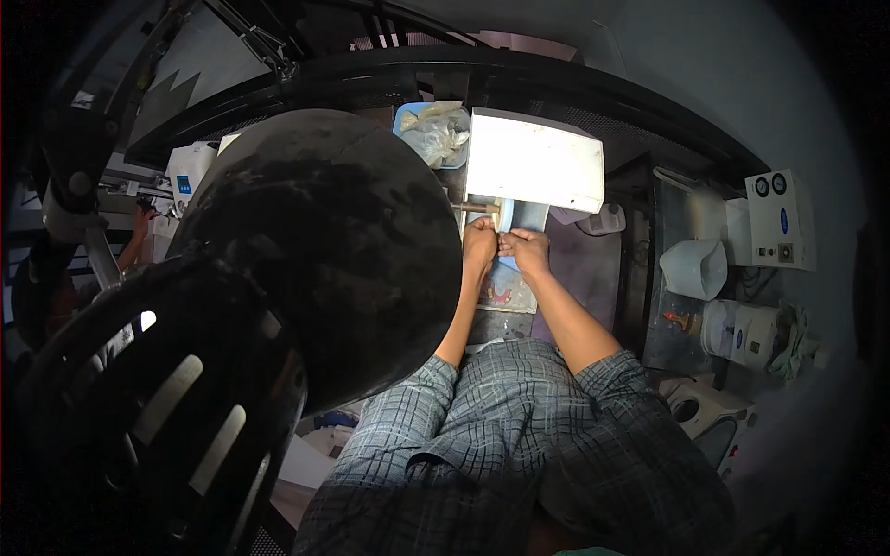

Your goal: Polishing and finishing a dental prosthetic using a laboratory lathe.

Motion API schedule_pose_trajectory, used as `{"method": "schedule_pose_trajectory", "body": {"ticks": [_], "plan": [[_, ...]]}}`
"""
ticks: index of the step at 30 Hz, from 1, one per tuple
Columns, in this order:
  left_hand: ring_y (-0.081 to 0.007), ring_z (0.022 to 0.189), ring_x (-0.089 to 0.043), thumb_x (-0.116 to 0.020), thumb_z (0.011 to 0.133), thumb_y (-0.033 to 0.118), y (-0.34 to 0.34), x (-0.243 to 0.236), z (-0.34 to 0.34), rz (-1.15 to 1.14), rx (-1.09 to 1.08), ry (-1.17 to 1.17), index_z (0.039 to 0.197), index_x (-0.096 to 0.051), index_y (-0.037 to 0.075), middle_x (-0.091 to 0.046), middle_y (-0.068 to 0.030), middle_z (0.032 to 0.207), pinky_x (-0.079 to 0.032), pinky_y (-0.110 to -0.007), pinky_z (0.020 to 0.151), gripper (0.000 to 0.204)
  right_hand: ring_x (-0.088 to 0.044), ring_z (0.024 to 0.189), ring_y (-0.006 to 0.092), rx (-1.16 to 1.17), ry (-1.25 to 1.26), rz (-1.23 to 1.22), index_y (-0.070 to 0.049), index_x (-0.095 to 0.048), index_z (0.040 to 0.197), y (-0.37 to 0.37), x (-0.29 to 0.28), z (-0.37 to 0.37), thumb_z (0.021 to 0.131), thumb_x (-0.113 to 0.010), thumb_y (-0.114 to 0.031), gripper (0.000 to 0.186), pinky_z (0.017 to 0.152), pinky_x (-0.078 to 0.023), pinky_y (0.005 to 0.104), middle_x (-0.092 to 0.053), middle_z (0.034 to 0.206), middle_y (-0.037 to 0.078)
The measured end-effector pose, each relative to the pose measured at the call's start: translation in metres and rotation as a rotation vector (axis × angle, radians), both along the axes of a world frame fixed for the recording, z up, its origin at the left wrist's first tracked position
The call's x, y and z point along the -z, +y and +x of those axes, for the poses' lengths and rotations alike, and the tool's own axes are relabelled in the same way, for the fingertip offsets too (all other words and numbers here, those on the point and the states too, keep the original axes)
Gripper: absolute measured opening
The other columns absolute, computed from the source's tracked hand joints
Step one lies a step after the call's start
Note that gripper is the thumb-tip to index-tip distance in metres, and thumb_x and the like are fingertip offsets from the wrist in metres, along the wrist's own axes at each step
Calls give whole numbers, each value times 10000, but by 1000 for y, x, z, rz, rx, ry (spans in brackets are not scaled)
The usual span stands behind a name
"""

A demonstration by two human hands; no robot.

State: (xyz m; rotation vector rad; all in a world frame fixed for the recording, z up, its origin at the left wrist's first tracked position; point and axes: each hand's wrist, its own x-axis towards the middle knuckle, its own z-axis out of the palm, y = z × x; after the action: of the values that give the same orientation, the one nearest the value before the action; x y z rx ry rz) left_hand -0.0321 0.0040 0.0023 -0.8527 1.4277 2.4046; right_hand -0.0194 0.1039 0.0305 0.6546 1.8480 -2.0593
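Both my hands reach forward to a bench machine with a white hood [536, 159]. Under the hood's near edge stands a pale wheel [506, 215] on a brownish spindle [475, 208] that comes in from the left. My left hand [479, 244] is close to the near left side of the wheel, its fingers curled in. Just to the right, my right hand [526, 251] has its fingers pinched together near the wheel's lower edge. The fingertips of the two hands almost meet. Whatever they hold is too small to make out.
A large black lamp shade [324, 250] blocks the left side. Behind it, another person's arm [139, 232] shows. A blue basket [399, 119] holding plastic bags stands left of the hood. On the right are a white gauge box [783, 222] and a whitish tub [693, 269].
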Motion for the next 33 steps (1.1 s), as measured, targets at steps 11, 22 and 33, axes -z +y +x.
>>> {"method": "schedule_pose_trajectory", "body": {"ticks": [11, 22, 33], "plan": [[-122, 490, -476, -435, 738, -94, -9, 6, 2, 18, -39, -7, 768, -555, -28, -553, -71, 643, -386, -242, 439, 140, -601, 570, 150, -67, 0, -4, 81, -620, 790, -5, -10, 0, 798, -595, -14, 98, 503, -518, 258, -625, 697, 111], [-120, 464, -469, -441, 731, -101, -10, 3, 5, 18, -28, -4, 738, -555, -34, -531, -64, 589, -365, -252, 403, 133, -604, 587, 147, -110, 6, -12, 76, -624, 812, -4, -11, 0, 801, -592, -23, 104, 528, -516, 246, -635, 724, 113], [-118, 504, -481, -435, 797, -78, -16, -7, 8, 28, -14, 22, 802, -545, -29, -549, -68, 649, -398, -242, 443, 121, -609, 609, 147, -118, 1, -67, 66, -636, 828, -4, -13, 1, 815, -600, -45, 118, 542, -515, 244, -641, 739, 100]]}}
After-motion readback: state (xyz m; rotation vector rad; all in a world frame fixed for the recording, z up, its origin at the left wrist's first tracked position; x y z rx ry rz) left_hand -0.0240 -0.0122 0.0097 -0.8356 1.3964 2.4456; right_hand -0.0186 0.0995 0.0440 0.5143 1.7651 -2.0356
